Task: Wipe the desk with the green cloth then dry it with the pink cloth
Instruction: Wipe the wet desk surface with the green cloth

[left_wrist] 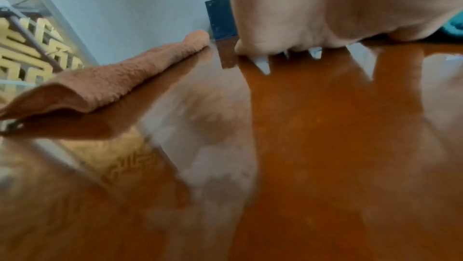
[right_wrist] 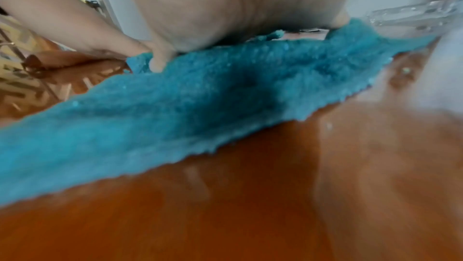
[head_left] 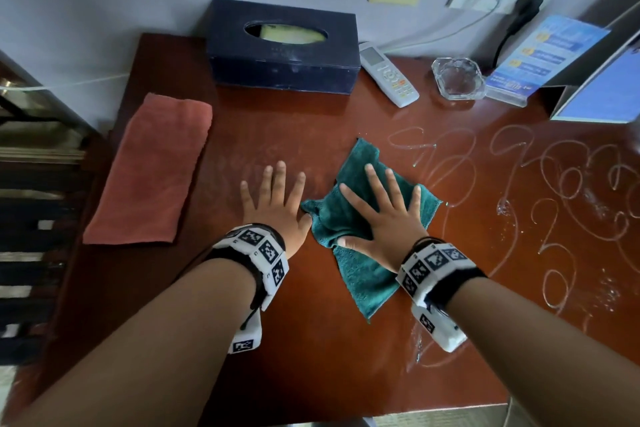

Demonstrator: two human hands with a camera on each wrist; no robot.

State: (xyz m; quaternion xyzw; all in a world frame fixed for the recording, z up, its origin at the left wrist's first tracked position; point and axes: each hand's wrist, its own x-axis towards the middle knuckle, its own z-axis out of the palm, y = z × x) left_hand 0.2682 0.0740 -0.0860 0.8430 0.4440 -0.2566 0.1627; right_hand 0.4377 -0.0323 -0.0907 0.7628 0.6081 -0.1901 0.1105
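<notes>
Head view: right hand (head_left: pixel 384 218), fingers spread flat, presses the green cloth (head_left: pixel 360 274) on the wet surface (head_left: pixel 311 357); left hand (head_left: pixel 273 204) lies spread just beside it. Pink cloth (head_left: pixel 152 170) rests far left. Left wrist: pink cloth (left_wrist: pixel 100 85) lies folded. Right wrist: palm on green cloth (right_wrist: pixel 200 102).

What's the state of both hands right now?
Left hand: open, flat on the desk, holding nothing.
Right hand: open, fingers spread, pressing the green cloth onto the desk.
</notes>
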